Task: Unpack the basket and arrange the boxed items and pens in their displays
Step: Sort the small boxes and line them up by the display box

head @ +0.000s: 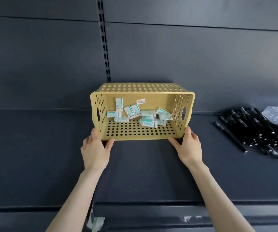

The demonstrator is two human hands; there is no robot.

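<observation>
Basket [140, 131], yellow, perforated, tipped on its side on the shelf [34, 148], mouth toward camera. Small boxes [134, 113] heaped inside. Left hand [95, 151] and right hand [189, 147] grip its lower corners. Black pens [255, 131] piled well right.

You have a single wide-angle view from your head, looking forward and down along both forearms onto a dark shelf [34, 148]. It sits close, at arm's reach, facing the shelving's back panel [185, 56] squarely.
</observation>
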